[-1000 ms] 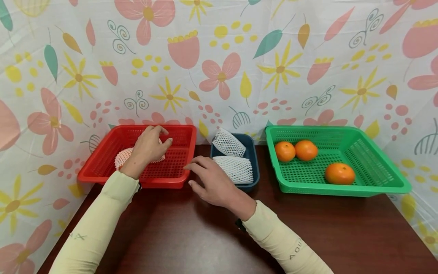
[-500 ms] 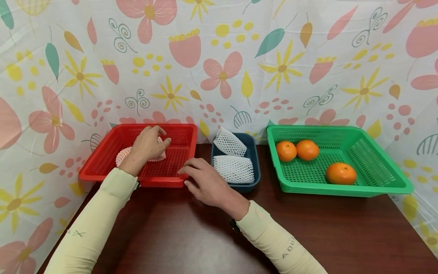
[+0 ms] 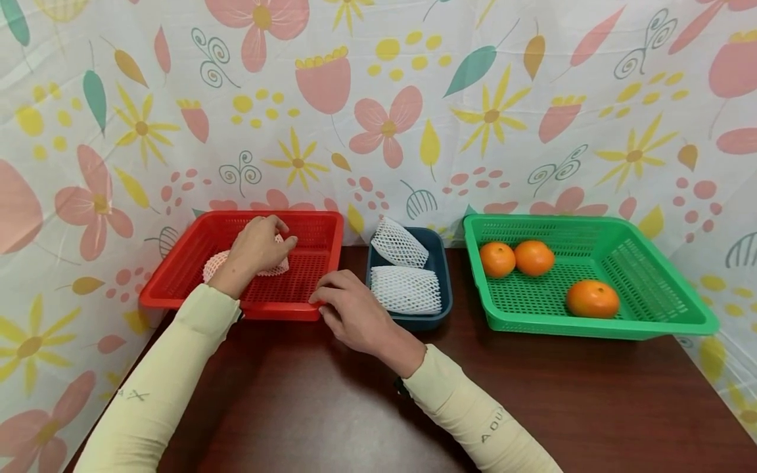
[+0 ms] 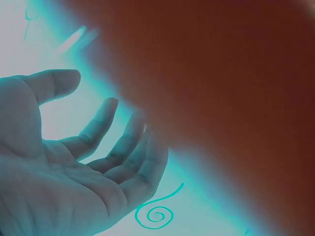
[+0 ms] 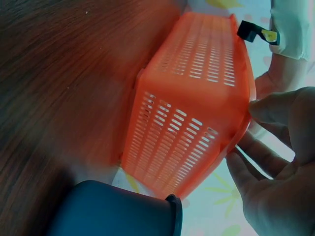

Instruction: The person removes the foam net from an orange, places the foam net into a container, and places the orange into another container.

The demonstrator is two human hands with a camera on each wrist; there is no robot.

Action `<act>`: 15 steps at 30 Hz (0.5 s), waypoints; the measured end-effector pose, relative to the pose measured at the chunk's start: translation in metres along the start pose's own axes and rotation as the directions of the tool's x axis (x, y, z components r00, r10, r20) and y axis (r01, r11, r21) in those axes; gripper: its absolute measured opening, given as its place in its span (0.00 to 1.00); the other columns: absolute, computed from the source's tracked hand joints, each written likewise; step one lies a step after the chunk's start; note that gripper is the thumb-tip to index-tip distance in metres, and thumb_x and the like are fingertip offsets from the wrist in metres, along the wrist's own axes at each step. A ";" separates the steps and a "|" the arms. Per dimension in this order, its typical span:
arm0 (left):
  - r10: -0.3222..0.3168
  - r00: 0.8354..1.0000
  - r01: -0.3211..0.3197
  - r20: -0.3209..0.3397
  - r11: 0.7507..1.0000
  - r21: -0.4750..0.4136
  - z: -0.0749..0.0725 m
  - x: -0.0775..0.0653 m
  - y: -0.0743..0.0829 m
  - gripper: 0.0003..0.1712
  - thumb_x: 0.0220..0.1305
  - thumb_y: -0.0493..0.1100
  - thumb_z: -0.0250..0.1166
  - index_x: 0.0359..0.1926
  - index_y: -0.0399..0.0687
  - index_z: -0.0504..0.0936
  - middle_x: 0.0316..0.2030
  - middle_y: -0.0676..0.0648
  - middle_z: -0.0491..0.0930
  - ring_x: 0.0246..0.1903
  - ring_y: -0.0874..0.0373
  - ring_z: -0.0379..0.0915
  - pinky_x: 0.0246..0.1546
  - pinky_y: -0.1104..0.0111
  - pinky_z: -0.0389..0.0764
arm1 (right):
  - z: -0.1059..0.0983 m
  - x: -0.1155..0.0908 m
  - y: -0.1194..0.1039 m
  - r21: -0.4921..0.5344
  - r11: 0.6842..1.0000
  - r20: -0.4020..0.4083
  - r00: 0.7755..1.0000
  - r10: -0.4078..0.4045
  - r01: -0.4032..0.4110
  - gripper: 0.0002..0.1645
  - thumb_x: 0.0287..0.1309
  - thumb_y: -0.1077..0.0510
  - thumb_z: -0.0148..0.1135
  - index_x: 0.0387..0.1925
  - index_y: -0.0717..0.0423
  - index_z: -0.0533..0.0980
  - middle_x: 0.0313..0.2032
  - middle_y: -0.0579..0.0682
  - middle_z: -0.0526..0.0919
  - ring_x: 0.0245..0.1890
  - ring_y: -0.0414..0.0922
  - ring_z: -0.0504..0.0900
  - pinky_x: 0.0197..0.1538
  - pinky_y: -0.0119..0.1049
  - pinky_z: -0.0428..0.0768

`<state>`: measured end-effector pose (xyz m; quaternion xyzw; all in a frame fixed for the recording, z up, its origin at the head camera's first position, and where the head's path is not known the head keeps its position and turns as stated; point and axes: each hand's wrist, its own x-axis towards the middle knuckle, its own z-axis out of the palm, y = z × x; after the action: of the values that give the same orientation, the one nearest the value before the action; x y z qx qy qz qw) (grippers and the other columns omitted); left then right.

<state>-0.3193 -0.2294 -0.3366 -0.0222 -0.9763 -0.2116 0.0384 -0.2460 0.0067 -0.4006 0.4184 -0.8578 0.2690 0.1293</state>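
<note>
My left hand (image 3: 257,246) hovers over the red basket (image 3: 301,289), above a pale foam fruit net (image 3: 214,266); another piece of netting (image 3: 276,268) shows by its thumb side. Most of what lies below is hidden by the hand and wrist. In the left wrist view the fingers (image 4: 130,142) bend loosely with nothing in the palm. My right hand (image 3: 357,315) holds the basket's near right corner. Seen from the right wrist, the thumb lies at the basket's rim (image 5: 243,110), with the other fingers on the rim beside it.
A dark blue bin (image 3: 446,276) with white foam nets (image 3: 405,289) stands between the baskets. At the right, a green basket (image 3: 591,328) holds three oranges (image 3: 593,299). Flowered cloth (image 3: 384,125) hangs behind the brown table (image 3: 284,407).
My right hand has moved left from beside the blue bin onto the red basket's corner. The left hand stays over the basket. The view has shifted slightly.
</note>
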 end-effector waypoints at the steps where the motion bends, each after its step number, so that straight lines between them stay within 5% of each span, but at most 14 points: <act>1: -0.001 1.000 0.001 0.004 1.000 0.000 -0.001 0.000 0.000 0.23 0.75 0.50 0.62 0.60 0.37 0.79 0.58 0.34 0.78 0.54 0.40 0.74 0.57 0.43 0.78 | 0.000 0.000 0.000 0.000 1.000 0.000 1.000 0.006 -0.006 0.12 0.65 0.60 0.71 0.49 0.48 0.87 0.54 0.45 0.81 0.58 0.43 0.74 0.63 0.35 0.78; 15: -0.003 0.999 0.003 0.035 1.000 -0.019 -0.007 0.000 0.005 0.24 0.75 0.51 0.62 0.60 0.36 0.79 0.56 0.35 0.81 0.52 0.40 0.76 0.56 0.46 0.79 | 0.001 -0.001 -0.002 -0.005 1.000 0.003 1.000 0.031 -0.031 0.13 0.64 0.60 0.72 0.50 0.48 0.87 0.56 0.46 0.81 0.59 0.44 0.74 0.63 0.35 0.79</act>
<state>-0.3188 -0.2275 -0.3281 -0.0248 -0.9749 -0.2204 0.0209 -0.2438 0.0054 -0.4007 0.4052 -0.8651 0.2681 0.1247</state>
